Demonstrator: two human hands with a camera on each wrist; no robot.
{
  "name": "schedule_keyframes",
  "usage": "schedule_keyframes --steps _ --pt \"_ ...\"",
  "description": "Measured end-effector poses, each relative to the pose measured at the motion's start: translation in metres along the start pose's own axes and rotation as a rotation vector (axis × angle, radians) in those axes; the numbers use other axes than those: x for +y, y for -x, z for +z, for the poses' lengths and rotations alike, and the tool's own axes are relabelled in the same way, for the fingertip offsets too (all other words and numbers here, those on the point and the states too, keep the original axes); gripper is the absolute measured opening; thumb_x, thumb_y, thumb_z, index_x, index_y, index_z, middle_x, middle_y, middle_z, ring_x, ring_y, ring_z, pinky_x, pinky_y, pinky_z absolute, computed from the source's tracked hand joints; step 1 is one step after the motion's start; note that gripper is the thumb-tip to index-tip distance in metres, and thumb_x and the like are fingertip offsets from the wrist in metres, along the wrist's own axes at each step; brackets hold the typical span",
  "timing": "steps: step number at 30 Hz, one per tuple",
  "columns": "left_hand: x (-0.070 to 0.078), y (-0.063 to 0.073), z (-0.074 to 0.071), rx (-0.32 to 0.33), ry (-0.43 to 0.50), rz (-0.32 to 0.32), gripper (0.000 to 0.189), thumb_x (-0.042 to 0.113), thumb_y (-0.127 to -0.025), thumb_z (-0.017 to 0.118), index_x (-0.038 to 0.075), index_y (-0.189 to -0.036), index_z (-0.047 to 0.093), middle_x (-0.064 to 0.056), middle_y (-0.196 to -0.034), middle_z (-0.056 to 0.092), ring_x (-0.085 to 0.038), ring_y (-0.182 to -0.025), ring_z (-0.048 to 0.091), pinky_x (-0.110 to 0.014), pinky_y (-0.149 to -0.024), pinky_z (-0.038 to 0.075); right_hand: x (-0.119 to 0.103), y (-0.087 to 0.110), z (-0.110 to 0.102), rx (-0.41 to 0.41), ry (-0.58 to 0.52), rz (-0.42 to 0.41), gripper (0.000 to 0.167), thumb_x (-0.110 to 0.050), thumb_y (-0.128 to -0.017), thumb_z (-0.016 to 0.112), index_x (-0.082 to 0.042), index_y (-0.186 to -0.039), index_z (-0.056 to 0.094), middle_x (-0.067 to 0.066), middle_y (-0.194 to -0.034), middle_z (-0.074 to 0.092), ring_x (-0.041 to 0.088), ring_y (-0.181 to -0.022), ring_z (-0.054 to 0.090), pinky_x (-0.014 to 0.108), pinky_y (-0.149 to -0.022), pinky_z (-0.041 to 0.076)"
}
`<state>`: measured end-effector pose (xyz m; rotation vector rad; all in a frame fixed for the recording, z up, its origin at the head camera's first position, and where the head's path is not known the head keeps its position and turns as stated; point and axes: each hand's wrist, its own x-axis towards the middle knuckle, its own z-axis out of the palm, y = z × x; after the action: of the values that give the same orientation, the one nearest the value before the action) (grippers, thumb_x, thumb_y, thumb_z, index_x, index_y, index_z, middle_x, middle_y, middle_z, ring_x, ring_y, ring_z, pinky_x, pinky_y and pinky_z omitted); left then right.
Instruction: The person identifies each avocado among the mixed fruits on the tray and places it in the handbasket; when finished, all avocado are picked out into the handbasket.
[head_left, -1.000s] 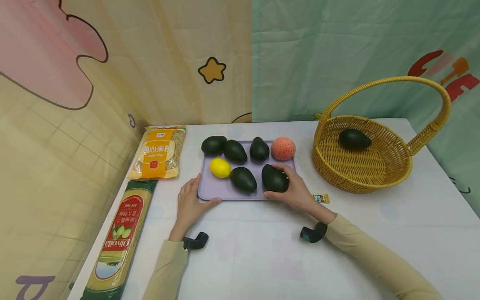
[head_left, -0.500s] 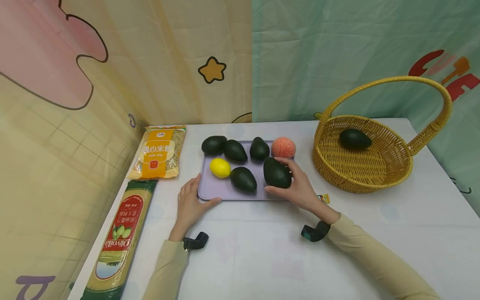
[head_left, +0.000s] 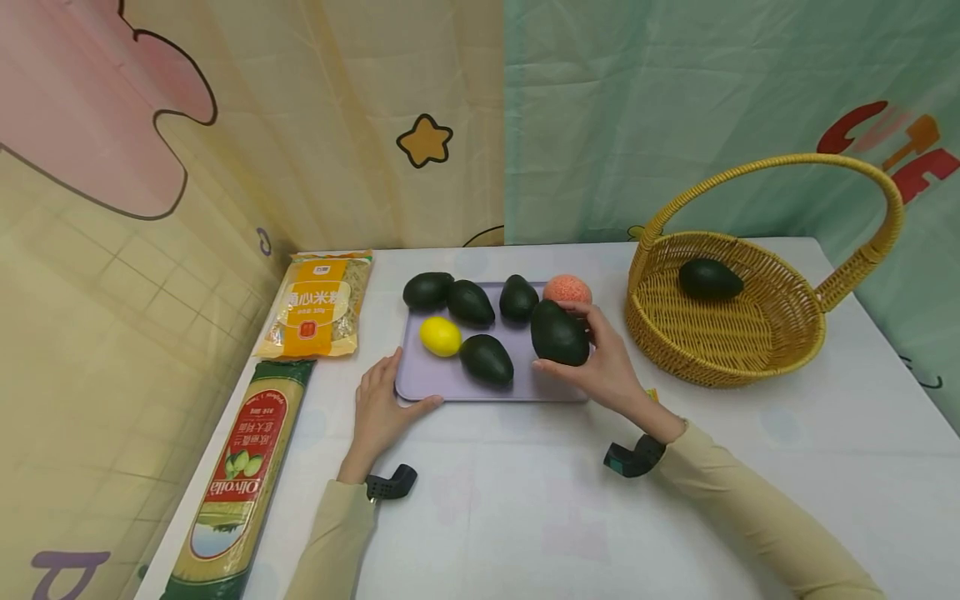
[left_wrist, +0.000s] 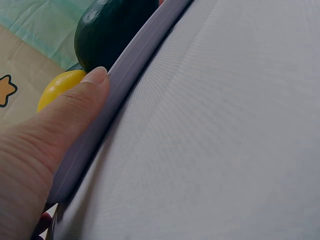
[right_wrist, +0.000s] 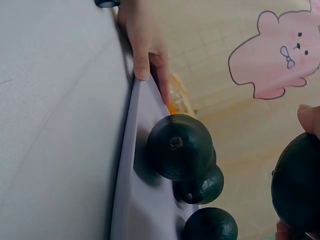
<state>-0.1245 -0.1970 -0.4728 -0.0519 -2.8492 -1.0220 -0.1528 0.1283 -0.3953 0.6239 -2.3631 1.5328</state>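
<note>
My right hand (head_left: 606, 360) grips a dark green avocado (head_left: 558, 333) above the right side of the lilac tray (head_left: 450, 385); the held avocado (right_wrist: 299, 185) also shows at the right edge of the right wrist view. My left hand (head_left: 381, 408) rests at the tray's front left corner, fingers along its side and thumb (left_wrist: 82, 100) against the front rim. On the tray lie a yellow lemon (head_left: 440, 336), an avocado (head_left: 487, 360) beside it and several more avocados toward the back. A bumpy coral-pink ball (head_left: 567, 288) is partly hidden behind the held avocado.
To the right stands a wicker basket (head_left: 720, 367) with a tall handle and one avocado (head_left: 709, 278) inside. At left lie a yellow food bag (head_left: 315, 304) and a long spaghetti pack (head_left: 240, 475). A small colourful packet (head_left: 652, 394) peeks out behind the right wrist.
My right hand has lifted the avocado and carried it slightly back and to the right, so it now overlaps the coral-pink ball. The left hand and tray have stayed put.
</note>
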Motion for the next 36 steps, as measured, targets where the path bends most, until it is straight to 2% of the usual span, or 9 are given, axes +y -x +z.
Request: schedule_keyframes --steps 6,8,15,22,27,31,36 --pt "0.001 0.001 0.000 0.001 0.010 -0.001 0.104 0.050 -0.069 0.080 0.006 -0.148 0.030 -0.020 -0.144 0.034 -0.037 -0.131 0.025 -0.051 -0.107 0.015 -0.034 -0.002 -0.009 0.033 -0.023 -0.017 0.071 0.001 -0.064 0.084 0.006 -0.125 0.047 0.017 -0.115 0.053 0.025 -0.101 0.050 0.024 -0.077 0.043" --pt "0.000 0.001 0.001 0.001 0.015 -0.001 0.104 0.050 -0.069 0.080 0.006 -0.148 0.030 -0.020 -0.144 0.034 -0.037 -0.131 0.024 -0.051 -0.107 0.015 -0.037 -0.002 -0.011 0.039 -0.034 -0.002 0.071 0.003 -0.064 0.084 0.006 -0.125 0.047 0.017 -0.115 0.053 0.023 -0.102 0.050 0.022 -0.078 0.043" --pt "-0.002 0.002 0.004 0.006 0.024 0.005 0.104 0.051 -0.069 0.080 0.006 -0.148 0.030 -0.019 -0.144 0.034 -0.036 -0.132 0.024 -0.051 -0.107 0.015 -0.041 -0.003 -0.015 0.057 -0.078 0.016 0.070 0.006 -0.066 0.082 0.008 -0.126 0.045 0.018 -0.117 0.052 0.017 -0.102 0.051 0.021 -0.084 0.044" --pt "-0.001 0.002 0.003 0.006 0.020 0.006 0.104 0.050 -0.070 0.080 0.006 -0.148 0.030 -0.019 -0.144 0.034 -0.036 -0.131 0.024 -0.051 -0.107 0.015 -0.042 -0.004 -0.020 0.113 -0.085 -0.035 0.071 0.011 -0.064 0.081 0.008 -0.126 0.048 0.019 -0.117 0.051 0.011 -0.096 0.052 0.021 -0.082 0.045" --pt "-0.001 0.001 0.002 0.005 0.010 0.007 0.103 0.051 -0.070 0.080 0.006 -0.148 0.029 -0.019 -0.144 0.034 -0.036 -0.131 0.025 -0.051 -0.107 0.015 -0.042 -0.004 -0.026 0.163 -0.046 -0.042 0.070 0.011 -0.063 0.081 0.007 -0.126 0.049 0.016 -0.112 0.046 0.010 -0.088 0.049 0.019 -0.077 0.044" --pt "-0.002 0.000 0.002 0.007 0.010 0.004 0.103 0.052 -0.070 0.079 0.006 -0.148 0.029 -0.019 -0.144 0.034 -0.036 -0.131 0.024 -0.050 -0.107 0.015 -0.042 -0.004 -0.032 0.201 -0.043 -0.052 0.070 0.014 -0.063 0.079 0.008 -0.125 0.048 0.011 -0.113 0.044 0.010 -0.091 0.048 0.020 -0.078 0.043" --pt "-0.003 -0.001 0.002 0.013 0.005 0.004 0.103 0.051 -0.070 0.079 0.007 -0.148 0.030 -0.019 -0.144 0.034 -0.036 -0.131 0.025 -0.051 -0.107 0.015 -0.041 -0.002 -0.042 0.245 -0.056 -0.053 0.068 0.013 -0.064 0.076 0.009 -0.126 0.046 -0.003 -0.113 0.044 0.010 -0.097 0.046 0.023 -0.080 0.039"
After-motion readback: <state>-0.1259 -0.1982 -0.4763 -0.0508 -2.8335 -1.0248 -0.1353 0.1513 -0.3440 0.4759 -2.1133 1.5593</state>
